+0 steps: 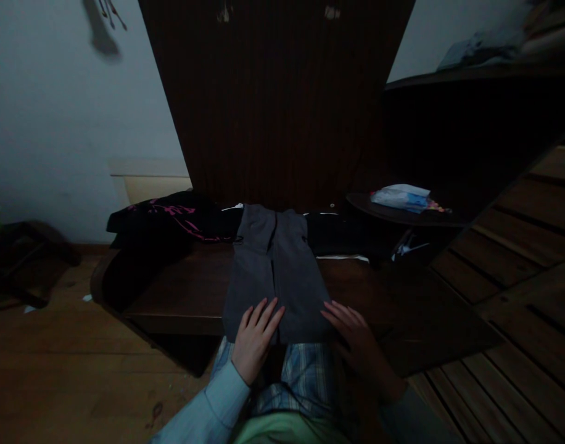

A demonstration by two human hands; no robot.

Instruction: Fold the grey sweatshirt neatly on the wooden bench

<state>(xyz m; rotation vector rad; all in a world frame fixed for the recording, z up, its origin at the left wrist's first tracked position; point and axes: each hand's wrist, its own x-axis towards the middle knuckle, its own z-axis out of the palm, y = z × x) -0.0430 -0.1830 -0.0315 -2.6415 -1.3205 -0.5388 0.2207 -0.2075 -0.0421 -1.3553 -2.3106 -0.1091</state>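
Note:
A grey garment (274, 271), folded lengthwise, lies flat on a low dark wooden table (181, 290) in front of me. My left hand (255, 339) rests open on the garment's near edge, fingers stretched flat. My right hand (356, 342) lies open beside the garment's near right corner, its fingertips touching the cloth. Both sleeves are pale blue. A plaid cloth (305, 376) shows below the hands, over my lap.
A black garment with pink print (166, 219) and more dark clothes (347, 231) lie at the table's back. A dark wooden wardrobe (273, 98) stands behind. A round tray with a white-blue packet (403, 197) sits to the right. Wooden slats (532, 265) run along the right.

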